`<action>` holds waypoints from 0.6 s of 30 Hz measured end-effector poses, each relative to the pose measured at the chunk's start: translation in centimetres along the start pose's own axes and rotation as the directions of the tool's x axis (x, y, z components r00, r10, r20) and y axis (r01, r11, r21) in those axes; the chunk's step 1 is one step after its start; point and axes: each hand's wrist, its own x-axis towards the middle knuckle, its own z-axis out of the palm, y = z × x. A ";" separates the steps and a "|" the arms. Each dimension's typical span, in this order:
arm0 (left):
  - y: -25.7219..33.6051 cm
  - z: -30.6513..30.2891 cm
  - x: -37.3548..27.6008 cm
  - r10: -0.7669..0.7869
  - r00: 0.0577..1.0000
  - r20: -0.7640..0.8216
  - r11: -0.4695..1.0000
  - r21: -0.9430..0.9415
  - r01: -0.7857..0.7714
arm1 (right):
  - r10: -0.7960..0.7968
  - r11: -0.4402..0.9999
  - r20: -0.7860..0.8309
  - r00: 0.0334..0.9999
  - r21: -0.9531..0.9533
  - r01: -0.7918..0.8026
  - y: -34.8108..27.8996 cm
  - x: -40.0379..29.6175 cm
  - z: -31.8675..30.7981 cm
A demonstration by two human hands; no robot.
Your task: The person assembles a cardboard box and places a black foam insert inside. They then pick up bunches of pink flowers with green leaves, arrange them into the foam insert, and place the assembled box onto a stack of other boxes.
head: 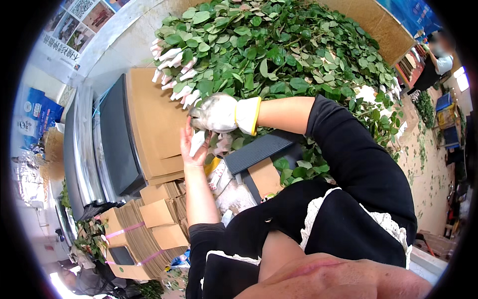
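My bare left hand [186, 145] is raised with the palm towards me, and its fingertips are partly hidden behind the glove. A rose bud in a white sleeve [197, 142] hangs head down against that palm. Just above it, my right hand [218, 114], in a soiled white glove with a yellow-edged cuff, is curled around the bud's stem end. Behind the glove, sleeved rose heads [179, 59] stick out at the left side of a big heap of leafy rose stems [276, 52]. Below the glove hangs a pinkish sleeved bud [223, 144], partly shaded.
Flat brown cardboard sheets [157, 112] lie left of my hands, beside a dark panel [117, 142]. Strapped cardboard bundles [140, 239] stand nearer. A ribbed dark board [261, 151] lies before my body. At far right, a masked person [440, 59] stands; leaves litter the floor [418, 187].
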 end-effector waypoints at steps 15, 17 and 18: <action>4.7 9.1 1.2 -0.033 0.994 0.105 0.882 0.471 -0.021 | 0.440 0.753 0.190 0.878 0.455 -0.476 6.4 -2.4 -10.3; 6.5 8.1 5.2 0.200 0.953 -0.229 0.665 0.745 0.040 | 0.466 0.870 -0.038 0.884 0.203 -0.449 9.9 -6.7 -14.9; 7.5 6.8 7.6 0.257 0.930 -0.261 0.473 0.874 0.114 | 0.504 0.863 -0.116 0.856 0.103 -0.494 11.7 -9.3 -17.3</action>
